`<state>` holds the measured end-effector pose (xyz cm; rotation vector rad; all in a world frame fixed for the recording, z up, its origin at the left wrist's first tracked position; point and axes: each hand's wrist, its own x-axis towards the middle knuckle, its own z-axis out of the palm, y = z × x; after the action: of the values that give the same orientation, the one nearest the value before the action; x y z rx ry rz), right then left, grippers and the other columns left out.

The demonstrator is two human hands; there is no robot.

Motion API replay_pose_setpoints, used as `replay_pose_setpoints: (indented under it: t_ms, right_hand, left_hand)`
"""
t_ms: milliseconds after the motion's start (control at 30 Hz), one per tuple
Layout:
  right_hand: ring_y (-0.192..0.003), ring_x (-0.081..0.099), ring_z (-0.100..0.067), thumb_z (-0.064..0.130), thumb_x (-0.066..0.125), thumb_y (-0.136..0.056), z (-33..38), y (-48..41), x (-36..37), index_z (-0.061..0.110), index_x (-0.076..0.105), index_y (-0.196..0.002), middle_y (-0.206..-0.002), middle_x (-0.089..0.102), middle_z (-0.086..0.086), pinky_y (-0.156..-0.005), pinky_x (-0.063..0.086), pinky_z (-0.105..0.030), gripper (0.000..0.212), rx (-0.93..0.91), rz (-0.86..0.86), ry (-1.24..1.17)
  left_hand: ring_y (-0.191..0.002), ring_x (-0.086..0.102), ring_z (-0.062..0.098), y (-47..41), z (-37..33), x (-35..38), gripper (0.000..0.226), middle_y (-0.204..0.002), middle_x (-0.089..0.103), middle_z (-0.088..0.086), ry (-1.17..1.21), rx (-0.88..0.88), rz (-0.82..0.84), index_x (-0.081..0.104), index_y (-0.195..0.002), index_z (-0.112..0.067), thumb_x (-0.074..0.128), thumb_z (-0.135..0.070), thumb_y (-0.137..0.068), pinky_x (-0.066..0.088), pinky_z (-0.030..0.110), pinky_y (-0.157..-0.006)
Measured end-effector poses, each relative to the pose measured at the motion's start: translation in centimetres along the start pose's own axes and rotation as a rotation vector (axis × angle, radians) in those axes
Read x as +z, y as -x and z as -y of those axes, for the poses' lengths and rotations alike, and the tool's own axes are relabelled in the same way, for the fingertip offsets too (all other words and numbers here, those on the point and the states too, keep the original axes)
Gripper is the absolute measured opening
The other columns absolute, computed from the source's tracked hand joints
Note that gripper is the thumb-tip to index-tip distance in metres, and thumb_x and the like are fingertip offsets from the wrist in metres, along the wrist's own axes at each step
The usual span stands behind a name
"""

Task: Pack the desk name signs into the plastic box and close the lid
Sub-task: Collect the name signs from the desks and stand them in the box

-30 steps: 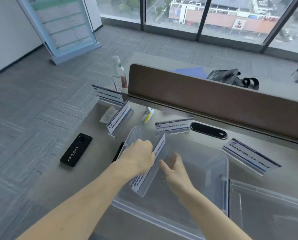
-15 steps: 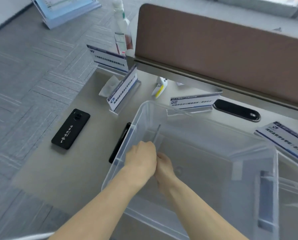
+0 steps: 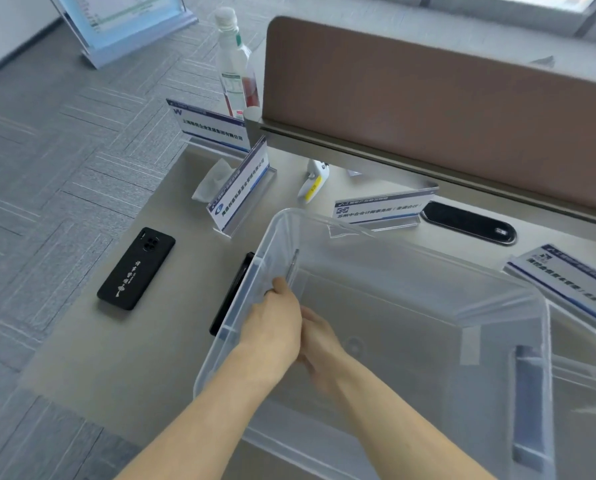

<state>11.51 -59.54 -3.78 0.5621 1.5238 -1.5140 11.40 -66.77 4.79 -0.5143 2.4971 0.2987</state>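
Observation:
A clear plastic box [image 3: 546, 341] stands open on the desk. One desk name sign [image 3: 292, 266] stands edge-on inside it, against the left wall. My left hand [image 3: 272, 323] is down in the box with its thumb and fingers closed on that sign's near end. Just behind it lies my right hand [image 3: 321, 344], its fingers hidden by the left hand. Several more name signs stand on the desk: one at the far left corner [image 3: 213, 128], one angled beside it [image 3: 241, 188], one behind the box [image 3: 379, 209], one at the right [image 3: 566, 282].
The box lid [image 3: 587, 379] lies at the right edge. A black phone [image 3: 135, 268] lies left of the box, and a second dark phone [image 3: 232, 292] touches its left wall. A bottle [image 3: 236, 64], a tissue [image 3: 210, 181], a white-yellow tool [image 3: 312, 181] and the brown partition [image 3: 428, 98] are behind.
The sign in my left hand went from above the box down to its left wall. My right hand followed it in. The camera tilted downwards and closer.

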Motion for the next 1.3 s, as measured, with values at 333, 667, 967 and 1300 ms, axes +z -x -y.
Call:
replay_pose_setpoints:
  t_ms: [333,667,967,1300]
  right_hand:
    - [-0.1,0.069,-0.014,0.038,0.057,-0.084,5.0,11.0,-8.2,0.024,0.056,-0.133,-0.122,0.069,0.003,-0.068,0.053,-0.025,0.051,-0.345,-0.156,0.048]
    - [-0.098,0.069,-0.018,0.011,0.052,-0.101,7.6,35.1,-32.5,0.018,0.064,-0.118,-0.111,0.07,-0.005,-0.082,0.056,-0.036,0.022,-0.764,-0.69,-0.112]
    - [-0.097,0.062,-0.015,0.016,0.057,-0.099,4.5,42.6,-50.6,0.022,0.058,-0.118,-0.109,0.064,0.0,-0.091,0.051,-0.037,0.02,-0.771,-1.033,-0.289]
    - [-0.112,0.059,-0.018,0.024,0.056,-0.099,5.7,39.4,-61.6,0.025,0.051,-0.124,-0.127,0.061,-0.002,-0.108,0.045,-0.043,0.026,-0.622,-1.161,-0.426]
  left_hand:
    - [-0.113,0.062,0.034,6.2,-7.5,-8.0,0.036,-0.126,0.062,0.004,0.147,0.335,-0.341,0.05,-0.132,-0.019,0.051,-0.032,-0.099,0.05,0.041,-0.084]
    - [-0.081,0.07,0.01,18.8,-30.8,-13.8,0.033,-0.101,0.071,-0.01,0.48,0.982,-0.358,0.064,-0.126,-0.023,0.062,-0.03,-0.093,0.057,0.035,-0.084]
    - [-0.097,0.065,0.013,24.6,-48.6,-8.6,0.043,-0.118,0.061,-0.007,0.516,1.071,-0.072,0.056,-0.136,-0.021,0.064,-0.029,-0.095,0.057,0.03,-0.084]
    - [-0.107,0.065,0.02,20.8,-61.1,-2.9,0.05,-0.124,0.059,-0.002,0.566,0.968,0.214,0.051,-0.139,-0.022,0.067,-0.031,-0.093,0.057,0.045,-0.094]
